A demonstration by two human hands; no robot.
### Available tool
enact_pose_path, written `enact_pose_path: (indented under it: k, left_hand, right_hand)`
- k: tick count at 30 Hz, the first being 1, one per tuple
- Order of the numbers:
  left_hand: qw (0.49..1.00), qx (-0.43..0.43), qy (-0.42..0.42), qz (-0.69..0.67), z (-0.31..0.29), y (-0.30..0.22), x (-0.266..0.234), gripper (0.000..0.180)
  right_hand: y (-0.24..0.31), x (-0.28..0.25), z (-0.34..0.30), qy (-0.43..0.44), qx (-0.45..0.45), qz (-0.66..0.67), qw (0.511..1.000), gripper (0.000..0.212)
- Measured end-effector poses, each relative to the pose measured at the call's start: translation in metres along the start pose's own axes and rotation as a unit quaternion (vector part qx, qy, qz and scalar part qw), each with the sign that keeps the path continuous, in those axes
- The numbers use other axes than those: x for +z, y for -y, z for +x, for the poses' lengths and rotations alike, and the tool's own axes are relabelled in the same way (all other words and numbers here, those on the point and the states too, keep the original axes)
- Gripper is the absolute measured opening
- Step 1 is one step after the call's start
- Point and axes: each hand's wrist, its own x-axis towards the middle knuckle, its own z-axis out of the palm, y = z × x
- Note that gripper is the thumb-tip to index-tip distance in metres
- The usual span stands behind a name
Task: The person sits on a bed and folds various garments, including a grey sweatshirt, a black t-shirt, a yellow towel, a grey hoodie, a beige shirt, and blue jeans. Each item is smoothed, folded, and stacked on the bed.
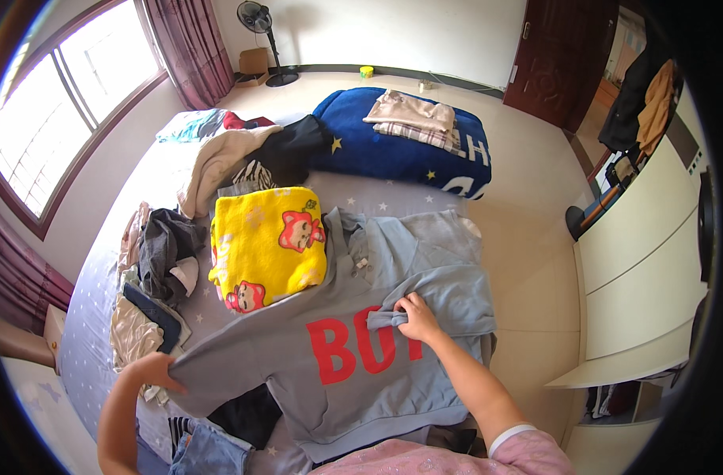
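Note:
A grey sweatshirt (290, 396) with large red lettering lies spread over the near part of the bed. At its left sleeve end, my left hand (151, 370) grips the cuff, holding that sleeve stretched out. The other sleeve is folded across the chest and partly covers the lettering. My right hand (415, 317) pinches the end of this folded sleeve. Just beyond the sweatshirt rests a folded yellow blanket (266, 245) with pink cartoon animals. Under the lower edge of the sweatshirt, a black garment (250, 416) and blue denim (211, 451) show in part.
A folded dark blue blanket (357, 142) bears a folded beige garment (409, 109) and a checked one. Loose clothes (167, 249) lie along the bed's left side, under the window. A standing fan (258, 24) is by the far wall; a white cabinet (638, 277) stands at right.

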Motion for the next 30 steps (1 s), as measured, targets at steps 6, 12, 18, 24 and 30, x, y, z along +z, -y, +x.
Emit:
enact_pose_path:
  k: [6, 12, 18, 24, 30]
  left_hand:
    - [0.993, -0.067, 0.023, 0.092, -0.008, 0.072, 0.032, 0.035]
    - [0.859, -0.101, -0.248, -0.436, -0.023, 0.068, 0.041, 0.026]
    - [0.99, -0.06, -0.09, -0.086, -0.046, 0.038, 0.02, 0.052]
    - [0.962, -0.157, 0.017, 0.221, -0.039, 0.12, 0.065, 0.052]
    - [0.946, -0.145, -0.168, -0.236, -0.063, 0.121, 0.059, 0.023]
  right_hand:
    - [0.001, 0.001, 0.002, 0.001, -0.009, 0.004, 1.0, 0.028]
    - [-0.004, 0.003, 0.0, -0.014, -0.01, 0.001, 1.0, 0.025]
    - [-0.001, -0.002, -0.003, -0.01, -0.006, 0.001, 1.0, 0.02]
    - [0.005, -0.002, 0.0, -0.01, -0.011, 0.011, 1.0, 0.018]
    - [0.0, -0.001, 0.0, -0.009, -0.005, 0.026, 1.0, 0.016]
